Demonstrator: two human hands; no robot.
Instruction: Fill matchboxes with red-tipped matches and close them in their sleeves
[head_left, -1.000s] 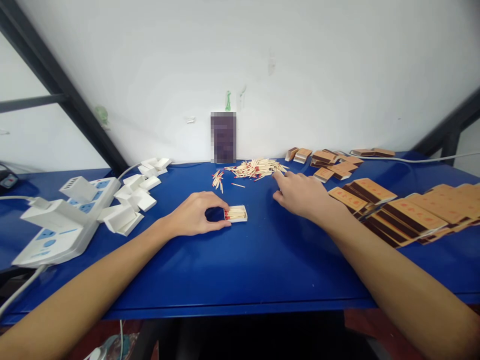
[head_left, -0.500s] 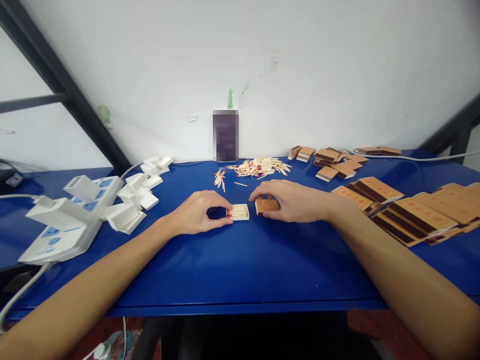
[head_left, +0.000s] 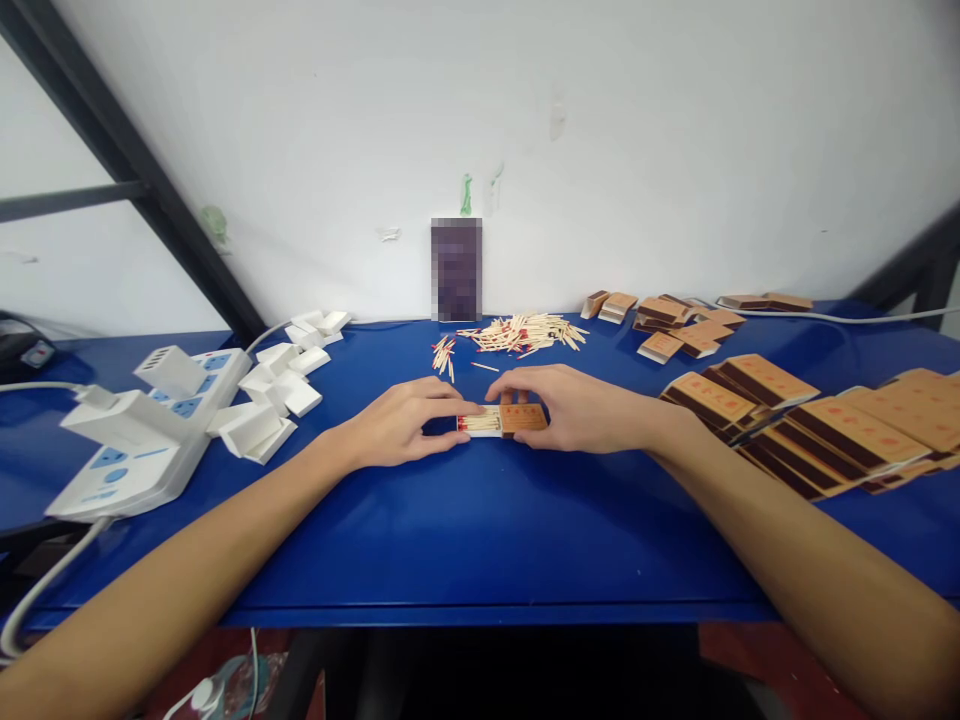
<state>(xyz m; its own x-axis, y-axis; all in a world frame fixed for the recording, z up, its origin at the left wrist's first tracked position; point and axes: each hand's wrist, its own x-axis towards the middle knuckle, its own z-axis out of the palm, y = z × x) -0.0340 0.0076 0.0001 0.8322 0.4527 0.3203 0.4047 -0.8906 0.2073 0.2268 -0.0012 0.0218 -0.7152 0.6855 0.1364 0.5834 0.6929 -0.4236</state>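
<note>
A white matchbox tray filled with red-tipped matches lies on the blue table, its left end pinched between the thumb and fingers of my left hand. My right hand grips an orange-brown matchbox sleeve by its right part. The sleeve's left end meets the right end of the tray; whether the tray's tip sits inside it is too small to tell. Behind my hands, a pile of loose matches is spread out, with a smaller cluster of matches to its left.
At the left are several empty white trays and a white power strip with plugs and cables. Several matchbox sleeves are stacked at the right, and more sleeves lie farther back. A blurred dark panel stands against the wall.
My right hand has brought the sleeve left, closing the gap to the tray's right end. The left hand keeps its pinch on the tray. The view has shifted slightly.
</note>
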